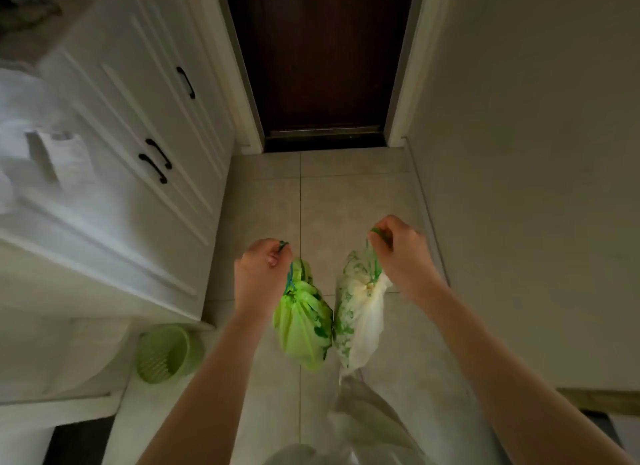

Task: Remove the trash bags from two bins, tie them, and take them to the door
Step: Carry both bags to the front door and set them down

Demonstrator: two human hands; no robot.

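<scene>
My left hand (261, 269) grips the tied top of a bright green trash bag (303, 326), which hangs below it above the tiled floor. My right hand (398, 248) grips the knotted top of a white trash bag with a green print (358, 321). The two bags hang side by side and touch each other. A dark brown door (323, 56) stands shut straight ahead at the end of the short hallway. A small green bin (166, 353) without a bag sits on the floor at the lower left.
White cabinets with black handles (156, 163) line the left side. A plain wall (519, 153) runs along the right. The beige tiled floor (325, 194) stretches from the bags to the door's threshold. My light trousers show at the bottom.
</scene>
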